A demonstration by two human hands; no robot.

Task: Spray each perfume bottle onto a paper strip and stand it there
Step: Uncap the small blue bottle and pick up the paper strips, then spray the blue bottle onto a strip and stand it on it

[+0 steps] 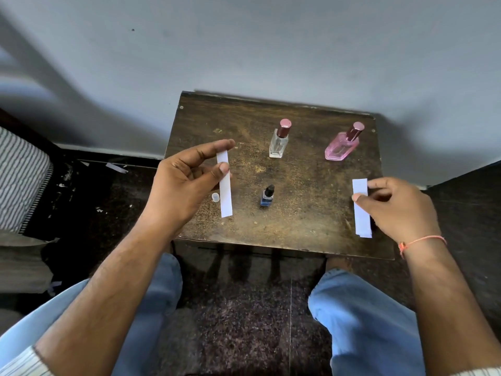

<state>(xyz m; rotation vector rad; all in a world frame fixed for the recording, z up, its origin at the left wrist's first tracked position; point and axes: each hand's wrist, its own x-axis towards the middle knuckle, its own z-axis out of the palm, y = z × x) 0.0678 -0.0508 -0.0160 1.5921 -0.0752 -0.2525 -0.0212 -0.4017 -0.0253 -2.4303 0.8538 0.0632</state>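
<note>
Knees in jeans nearest, below table [311, 226]. Left hand [184, 183] hovered relaxed over left strip [226, 196], gripping nothing; right hand [398, 207] pinched right strip [362, 210]. 3 bottles: clear [279, 143], pink [342, 147], blue [267, 196], none on paper. Seemingly laying strips; next, probably pick up and spray 1 bottle.

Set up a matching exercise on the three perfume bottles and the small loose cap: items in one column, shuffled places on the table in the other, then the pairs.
Items
1. clear bottle
2. pink bottle
3. blue bottle
4. small clear cap

Places
A. middle of the table, between the two paper strips
B. far right corner area
C. beside the left paper strip, next to the left hand
D. far side, near the centre

Pairs: 1-D, 2-B, 3-A, 4-C
</note>
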